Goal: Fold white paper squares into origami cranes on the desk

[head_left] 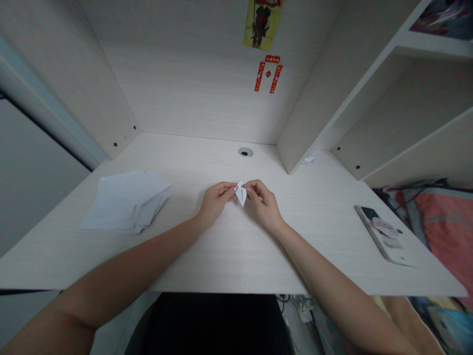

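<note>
A small piece of folded white paper, roughly kite-shaped with its point toward me, is held between my two hands over the middle of the desk. My left hand pinches its left edge between thumb and fingers. On the other side, my right hand grips the right edge in the same way. The fingertips hide part of the paper's sides. A dark line or slit runs down the middle of the fold.
A loose stack of white paper sheets lies on the desk to the left. At the right is a phone. A round cable hole sits near the back panel, and an upright divider rises at the right.
</note>
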